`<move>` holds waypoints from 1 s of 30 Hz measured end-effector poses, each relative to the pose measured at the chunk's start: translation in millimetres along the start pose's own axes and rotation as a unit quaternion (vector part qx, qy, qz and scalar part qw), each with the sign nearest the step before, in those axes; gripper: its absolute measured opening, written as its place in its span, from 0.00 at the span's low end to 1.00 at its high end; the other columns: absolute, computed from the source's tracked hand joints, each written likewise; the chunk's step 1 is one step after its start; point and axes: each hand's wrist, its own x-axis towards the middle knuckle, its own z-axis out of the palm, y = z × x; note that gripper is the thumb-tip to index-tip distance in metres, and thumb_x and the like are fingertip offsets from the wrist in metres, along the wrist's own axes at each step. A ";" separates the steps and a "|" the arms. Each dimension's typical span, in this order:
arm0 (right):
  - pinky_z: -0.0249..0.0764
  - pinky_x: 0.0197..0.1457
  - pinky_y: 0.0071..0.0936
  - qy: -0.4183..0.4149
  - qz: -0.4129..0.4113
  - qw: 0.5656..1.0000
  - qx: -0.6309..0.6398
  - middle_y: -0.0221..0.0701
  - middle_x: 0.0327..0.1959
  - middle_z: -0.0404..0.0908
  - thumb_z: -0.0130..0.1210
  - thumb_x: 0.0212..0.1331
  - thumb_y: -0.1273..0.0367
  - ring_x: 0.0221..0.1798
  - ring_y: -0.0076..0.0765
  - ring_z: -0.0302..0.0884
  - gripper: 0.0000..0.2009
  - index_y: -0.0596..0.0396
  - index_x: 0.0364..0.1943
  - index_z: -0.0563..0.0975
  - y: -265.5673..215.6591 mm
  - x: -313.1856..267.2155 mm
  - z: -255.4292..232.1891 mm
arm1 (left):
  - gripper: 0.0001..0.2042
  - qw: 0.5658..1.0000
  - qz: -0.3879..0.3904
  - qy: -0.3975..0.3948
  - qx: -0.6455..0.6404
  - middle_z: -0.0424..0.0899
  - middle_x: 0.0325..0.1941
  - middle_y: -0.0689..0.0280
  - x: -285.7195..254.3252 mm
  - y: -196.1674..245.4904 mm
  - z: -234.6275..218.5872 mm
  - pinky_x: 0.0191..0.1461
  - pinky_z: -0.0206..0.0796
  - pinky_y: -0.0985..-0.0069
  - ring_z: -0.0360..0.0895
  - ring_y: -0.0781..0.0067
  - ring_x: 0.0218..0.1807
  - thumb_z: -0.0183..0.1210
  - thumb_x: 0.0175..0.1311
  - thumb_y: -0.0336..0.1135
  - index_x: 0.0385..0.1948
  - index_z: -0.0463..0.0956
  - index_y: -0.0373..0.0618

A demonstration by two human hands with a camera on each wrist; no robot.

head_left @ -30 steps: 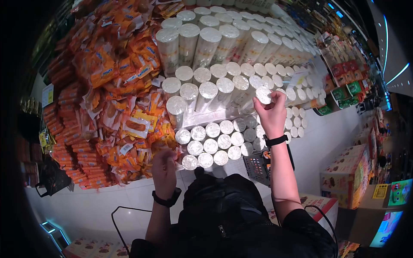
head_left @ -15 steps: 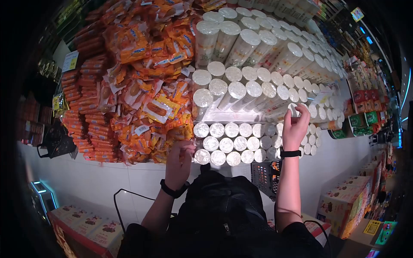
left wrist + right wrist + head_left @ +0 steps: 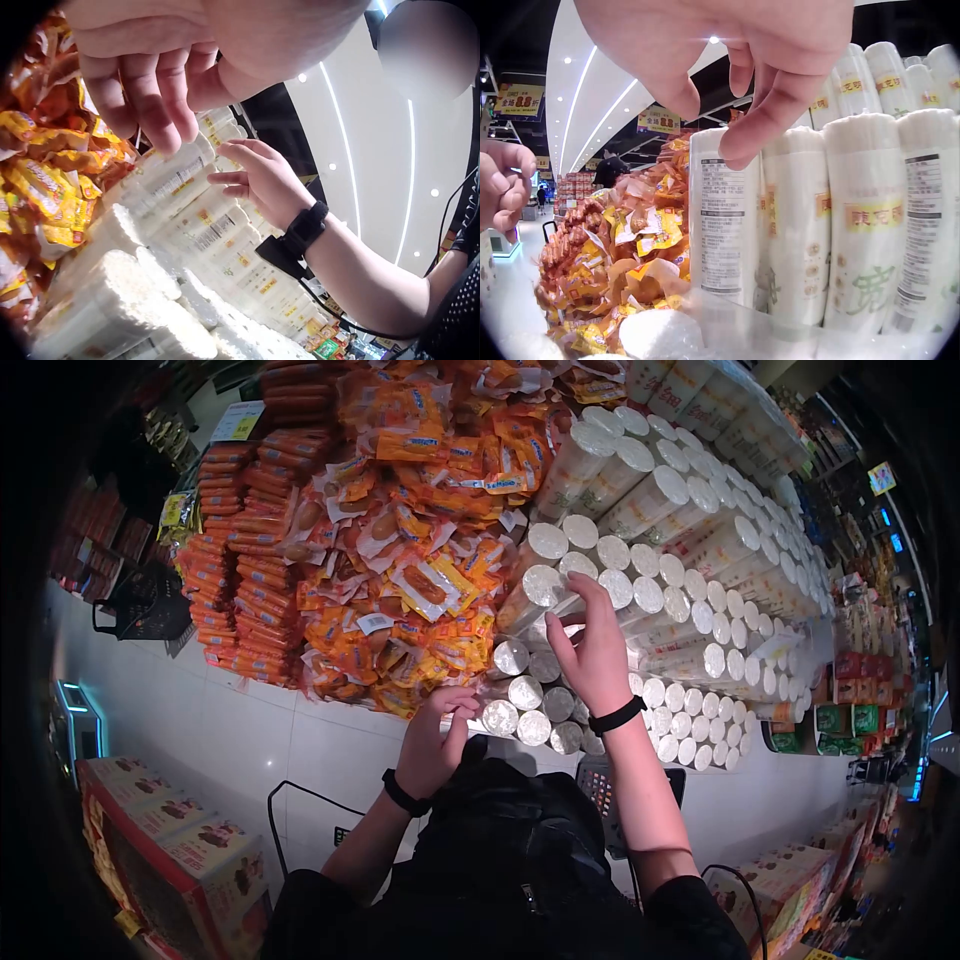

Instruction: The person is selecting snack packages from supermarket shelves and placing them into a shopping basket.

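White cylindrical noodle packs [image 3: 866, 225] stand upright in close rows, their round crumpled ends facing up in the head view. My right hand [image 3: 597, 650] is over the left end of the front rows, thumb and index finger spread apart. In the right wrist view its index finger overlaps the top of a noodle pack [image 3: 721, 217] with a printed text panel. My left hand [image 3: 432, 740] hangs loosely curled and holds nothing, beside the lower front packs [image 3: 500, 717]. From the left wrist view, its fingers [image 3: 150, 112] droop above the border between noodle packs and orange bags.
A tall heap of orange and yellow snack bags [image 3: 400, 560] adjoins the packs on the left, with stacked sausages [image 3: 235, 570] beyond it. A dark basket [image 3: 600, 790] is on the floor near my body. Printed boxes [image 3: 180, 840] stand behind at left.
My right hand has left a pack farther right and moved left to the near-left packs, thumb and finger parting. The head view has turned, shifting the display rightward. My left hand stays near the front edge.
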 end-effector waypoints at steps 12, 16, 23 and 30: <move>0.89 0.46 0.53 -0.051 -0.034 0.990 -0.128 0.43 0.68 0.78 0.73 0.70 0.56 0.49 0.61 0.91 0.30 0.45 0.73 0.75 -0.1 22.3 32.4 | 0.11 0.996 -0.077 0.052 0.006 0.89 0.49 0.63 -45.5 -6.4 -24.6 0.64 0.78 0.69 0.87 0.71 0.52 0.54 0.85 0.23 0.61 0.78 0.38; 0.89 0.44 0.53 -0.084 -0.042 0.985 -0.143 0.44 0.64 0.79 0.72 0.71 0.52 0.43 0.62 0.91 0.28 0.42 0.71 0.78 12.5 14.9 29.9 | 0.10 0.996 -0.083 0.023 0.020 0.88 0.50 0.63 -48.1 -2.2 -19.1 0.66 0.77 0.68 0.86 0.71 0.53 0.54 0.85 0.24 0.61 0.78 0.38; 0.88 0.42 0.49 -0.031 -0.076 0.991 -0.106 0.37 0.64 0.81 0.71 0.71 0.55 0.42 0.55 0.91 0.24 0.39 0.68 0.81 10.0 -14.2 -5.7 | 0.14 0.995 -0.076 -0.037 0.048 0.91 0.52 0.58 -40.3 11.8 -8.6 0.67 0.78 0.62 0.88 0.62 0.56 0.58 0.83 0.32 0.63 0.80 0.37; 0.88 0.47 0.41 0.079 -0.068 0.991 -0.087 0.31 0.61 0.85 0.76 0.63 0.62 0.49 0.45 0.92 0.21 0.42 0.61 0.86 17.3 -26.7 -96.1 | 0.16 0.996 -0.064 -0.047 0.027 0.91 0.51 0.57 -41.9 4.3 2.6 0.67 0.78 0.64 0.89 0.63 0.56 0.58 0.83 0.30 0.67 0.77 0.36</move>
